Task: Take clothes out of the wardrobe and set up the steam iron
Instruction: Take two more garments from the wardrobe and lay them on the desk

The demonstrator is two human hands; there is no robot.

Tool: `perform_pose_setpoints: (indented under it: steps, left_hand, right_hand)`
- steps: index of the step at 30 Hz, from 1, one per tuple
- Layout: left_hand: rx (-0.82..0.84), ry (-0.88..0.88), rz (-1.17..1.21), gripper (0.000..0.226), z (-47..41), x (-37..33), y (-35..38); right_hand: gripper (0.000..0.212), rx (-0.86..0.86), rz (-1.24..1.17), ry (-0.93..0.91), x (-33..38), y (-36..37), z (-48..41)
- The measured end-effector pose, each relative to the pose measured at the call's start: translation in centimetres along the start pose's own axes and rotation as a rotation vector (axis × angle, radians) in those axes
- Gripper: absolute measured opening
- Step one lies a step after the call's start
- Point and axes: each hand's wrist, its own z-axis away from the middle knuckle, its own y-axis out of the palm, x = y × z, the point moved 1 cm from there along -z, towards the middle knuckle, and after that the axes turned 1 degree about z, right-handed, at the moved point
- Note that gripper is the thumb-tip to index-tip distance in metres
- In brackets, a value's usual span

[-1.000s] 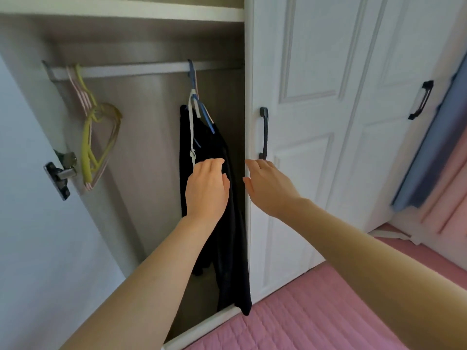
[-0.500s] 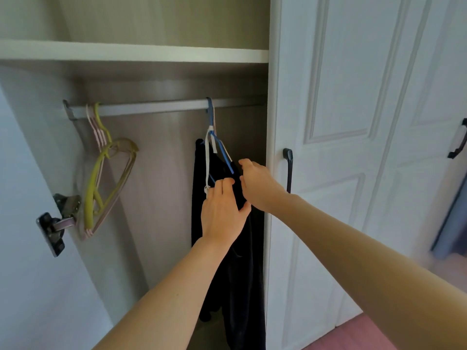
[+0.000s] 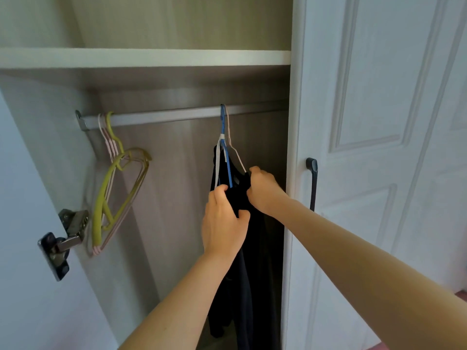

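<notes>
Fingers (image 3: 219, 192) of my left hand (image 3: 223, 223) curl round the soft black hanging garment (image 3: 255, 286) just below its thin blue hanger (image 3: 227, 160); my right hand (image 3: 265, 190) pinches the fabric's shoulder. It hangs from the white wardrobe rail (image 3: 164, 117), probably light and limp, so best lifted by the hanger.
</notes>
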Motion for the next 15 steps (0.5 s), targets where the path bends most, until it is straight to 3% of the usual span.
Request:
perform_pose_setpoints:
  steps: [4, 7, 10, 15]
  left_hand:
    - [0.139, -0.082, 0.038, 0.056, -3.4, 0.5, 0.6]
    - [0.19, -0.182, 0.102, 0.05, -6.0, 0.4, 0.8]
    - [0.173, -0.332, 0.248, 0.037, -8.6, 0.2, 1.2]
    - [0.116, -0.484, 0.478, 0.038, -11.7, 0.3, 1.8]
  right_hand:
    - [0.053, 0.033, -0.112, 0.091, 0.0, -0.2, -1.1]
    - [0.059, 0.06, -0.329, 0.192, 0.3, -0.3, -1.8]
    - [0.055, 0.081, -0.56, 0.284, 0.7, -0.1, -2.7]
    - [0.044, 0.07, -0.658, 0.336, 0.8, 0.5, -3.8]
